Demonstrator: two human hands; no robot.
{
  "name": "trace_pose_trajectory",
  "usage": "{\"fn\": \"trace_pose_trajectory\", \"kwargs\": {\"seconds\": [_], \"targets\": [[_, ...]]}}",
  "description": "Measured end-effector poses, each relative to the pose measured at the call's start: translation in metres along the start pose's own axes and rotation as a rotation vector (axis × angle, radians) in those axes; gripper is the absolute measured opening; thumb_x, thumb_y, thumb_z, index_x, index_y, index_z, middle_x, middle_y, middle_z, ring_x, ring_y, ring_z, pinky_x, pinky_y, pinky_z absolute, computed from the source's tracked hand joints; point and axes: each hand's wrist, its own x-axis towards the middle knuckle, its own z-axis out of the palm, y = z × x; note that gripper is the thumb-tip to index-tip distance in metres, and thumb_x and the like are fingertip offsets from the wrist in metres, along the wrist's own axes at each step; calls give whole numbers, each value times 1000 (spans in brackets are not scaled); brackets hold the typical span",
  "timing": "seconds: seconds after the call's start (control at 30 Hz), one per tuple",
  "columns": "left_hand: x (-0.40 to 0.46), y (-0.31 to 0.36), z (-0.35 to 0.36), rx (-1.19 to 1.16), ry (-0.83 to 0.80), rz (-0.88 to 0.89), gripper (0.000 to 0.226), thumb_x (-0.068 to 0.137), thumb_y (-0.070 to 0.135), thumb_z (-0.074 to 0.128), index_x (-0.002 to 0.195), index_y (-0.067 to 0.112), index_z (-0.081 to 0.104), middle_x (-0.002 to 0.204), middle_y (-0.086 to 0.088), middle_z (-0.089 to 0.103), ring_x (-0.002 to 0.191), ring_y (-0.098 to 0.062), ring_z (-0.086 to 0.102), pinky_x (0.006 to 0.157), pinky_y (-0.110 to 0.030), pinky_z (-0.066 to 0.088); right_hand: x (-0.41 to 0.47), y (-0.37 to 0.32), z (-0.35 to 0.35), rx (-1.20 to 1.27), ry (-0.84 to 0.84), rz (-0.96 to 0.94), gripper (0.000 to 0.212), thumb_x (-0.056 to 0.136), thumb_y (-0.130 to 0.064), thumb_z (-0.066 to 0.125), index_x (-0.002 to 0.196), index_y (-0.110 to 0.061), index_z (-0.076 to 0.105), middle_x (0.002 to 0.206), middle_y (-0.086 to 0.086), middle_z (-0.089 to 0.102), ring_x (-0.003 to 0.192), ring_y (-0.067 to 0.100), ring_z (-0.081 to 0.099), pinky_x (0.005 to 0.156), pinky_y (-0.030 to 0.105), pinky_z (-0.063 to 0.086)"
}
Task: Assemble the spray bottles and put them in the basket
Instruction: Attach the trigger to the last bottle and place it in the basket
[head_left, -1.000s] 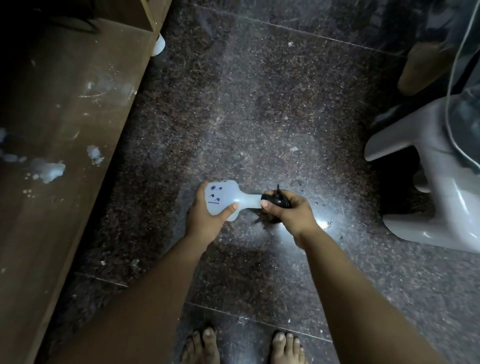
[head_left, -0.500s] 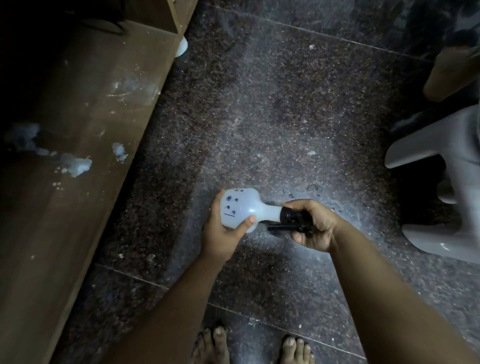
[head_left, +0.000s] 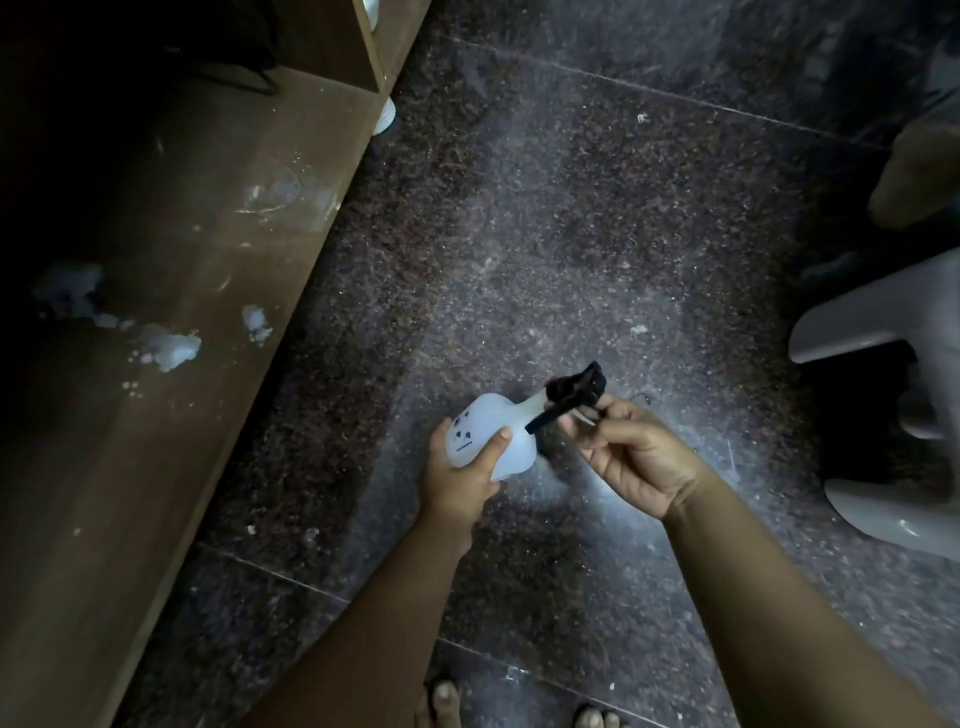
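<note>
Left fingers (head_left: 500, 435) wrap one bottle (head_left: 488, 434); right fingers (head_left: 597, 434) pinch one black spray head (head_left: 571, 397); two bare feet.

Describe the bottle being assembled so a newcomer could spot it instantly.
On the dark speckled floor, right of the brown wooden shelf, two hands meet. The left hand grips a translucent white spray bottle with blue markings, the only one, topped by a black trigger head.
</note>
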Motion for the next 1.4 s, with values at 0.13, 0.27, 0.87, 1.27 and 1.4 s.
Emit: {"fn": "trace_pose_trajectory", "kwargs": {"seconds": [0.13, 0.27, 0.87, 1.27, 1.4], "targets": [[3, 2, 5, -66, -3, 15, 81, 71, 34, 81, 140, 30, 38, 132, 1, 51, 102, -9, 59, 66, -26, 59, 12, 1, 14, -289, 253, -126, 23, 81, 4, 63, 103, -1, 67, 92, 6, 75, 91, 16, 70, 79, 16, 57], [-1, 5, 10, -114, -17, 31, 75, 74, 33, 79, 138, 28, 41, 127, 3, 54, 104, -12, 61, 61, -21, 59, 19, 6, 24, -391, 460, -253, 19, 87, -11, 65, 106, -9, 68, 84, -2, 69, 70, 9, 57, 60, 19, 48], [-7, 29, 32, 231, 198, 315, 93, 59, 48, 85, 138, 27, 40, 131, 3, 57, 114, -13, 59, 93, -36, 54, 68, 20, 46, -555, 995, -441, 57, 71, -75, 48, 103, -30, 60, 98, -8, 64, 104, 21, 62, 88, 39, 49], [-8, 33, 35, 37, 105, 46, 89, 56, 42, 87, 133, 21, 47, 120, -1, 60, 101, -21, 65, 60, -28, 60, 53, 26, 22, -589, 657, -404, 55, 90, -52, 50, 129, -13, 51, 110, 9, 68, 98, 25, 64, 78, 34, 51], [-14, 31, 40, -118, 76, -119, 67, 62, 38, 85, 120, 18, 59, 117, -6, 64, 97, -23, 67, 60, -32, 60, 51, 26, 27, -666, 580, -422, 44, 89, -47, 56, 128, -28, 46, 111, -5, 67, 103, 15, 64, 92, 43, 52]]}}
